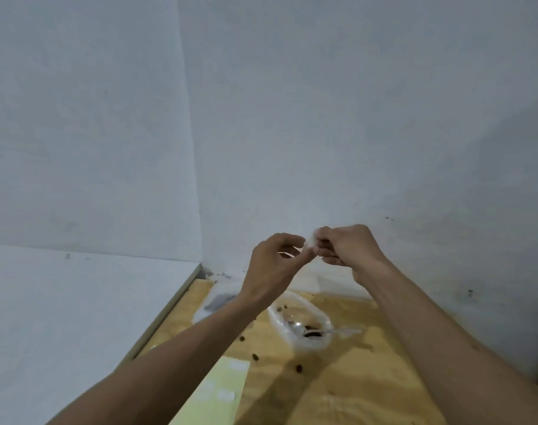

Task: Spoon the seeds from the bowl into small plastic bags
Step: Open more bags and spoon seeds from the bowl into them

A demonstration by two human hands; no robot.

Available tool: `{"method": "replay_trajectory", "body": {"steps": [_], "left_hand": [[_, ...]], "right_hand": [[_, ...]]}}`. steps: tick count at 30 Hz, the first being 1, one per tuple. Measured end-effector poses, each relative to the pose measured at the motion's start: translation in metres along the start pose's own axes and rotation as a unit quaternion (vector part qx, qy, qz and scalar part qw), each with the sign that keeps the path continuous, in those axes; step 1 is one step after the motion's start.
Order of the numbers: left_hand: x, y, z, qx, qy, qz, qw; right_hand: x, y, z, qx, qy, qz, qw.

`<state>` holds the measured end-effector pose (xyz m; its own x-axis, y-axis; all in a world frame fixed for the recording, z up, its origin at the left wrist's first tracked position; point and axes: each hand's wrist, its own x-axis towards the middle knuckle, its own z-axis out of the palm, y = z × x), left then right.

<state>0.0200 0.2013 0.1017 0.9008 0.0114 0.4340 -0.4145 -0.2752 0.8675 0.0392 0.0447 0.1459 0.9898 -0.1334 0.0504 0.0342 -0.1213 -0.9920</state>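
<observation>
Both my hands are raised above the table in front of the white wall. My left hand [275,262] and my right hand [344,245] pinch a small clear plastic bag [310,242] between their fingertips; most of the bag is hidden by the fingers. Below them a clear plastic bowl [292,334] stands on the wooden table [369,388] with a few dark seeds [313,334] inside. A clear plastic spoon [341,332] lies across the bowl's right rim, its handle pointing right.
Loose seeds [255,357] lie scattered on the wood in front of the bowl. A pale yellow sheet [221,391] lies at the near left. Clear plastic bags [218,299] sit in the back left corner. A white surface [77,317] borders the table on the left.
</observation>
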Motion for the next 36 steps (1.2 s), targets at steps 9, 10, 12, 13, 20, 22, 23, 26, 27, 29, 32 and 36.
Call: {"method": "replay_trajectory", "body": {"steps": [9, 10, 12, 13, 20, 22, 23, 26, 27, 29, 32, 36], "left_hand": [[0.027, -0.007, -0.046, -0.099, -0.047, -0.103, 0.989], [0.029, -0.008, -0.049, -0.120, -0.054, -0.114, 0.985], [0.030, -0.010, -0.052, -0.154, -0.051, -0.139, 0.977], [0.031, -0.012, -0.052, -0.157, -0.047, -0.146, 0.976], [0.035, -0.015, -0.043, -0.122, -0.022, -0.146, 0.981], [0.034, -0.014, -0.039, -0.130, -0.007, -0.154, 0.979], [0.033, -0.014, -0.036, -0.133, 0.000, -0.157, 0.979], [0.030, -0.013, -0.030, -0.138, 0.018, -0.159, 0.978], [0.030, -0.013, -0.028, -0.138, 0.025, -0.158, 0.977], [0.028, -0.013, -0.024, -0.135, 0.039, -0.155, 0.978], [0.028, -0.016, -0.021, -0.120, 0.053, -0.151, 0.980], [0.034, -0.020, -0.032, -0.029, -0.030, -0.130, 0.991]], "right_hand": [[0.019, 0.015, 0.042, -0.041, -0.112, -0.095, 0.988], [0.020, 0.016, 0.042, -0.041, -0.117, -0.100, 0.987], [0.021, 0.018, 0.041, -0.036, -0.124, -0.102, 0.986], [0.021, 0.018, 0.041, -0.037, -0.129, -0.099, 0.986], [0.026, 0.015, 0.041, -0.155, -0.137, -0.093, 0.974], [0.026, 0.014, 0.041, -0.185, -0.135, -0.099, 0.968], [0.026, 0.014, 0.040, -0.195, -0.135, -0.100, 0.966], [0.025, 0.015, 0.041, -0.201, -0.142, -0.102, 0.964], [0.026, 0.015, 0.041, -0.200, -0.144, -0.104, 0.964], [0.025, 0.014, 0.042, -0.196, -0.145, -0.106, 0.964], [0.025, 0.014, 0.043, -0.205, -0.131, -0.109, 0.964], [0.025, 0.016, 0.043, -0.213, -0.131, -0.097, 0.963]]}}
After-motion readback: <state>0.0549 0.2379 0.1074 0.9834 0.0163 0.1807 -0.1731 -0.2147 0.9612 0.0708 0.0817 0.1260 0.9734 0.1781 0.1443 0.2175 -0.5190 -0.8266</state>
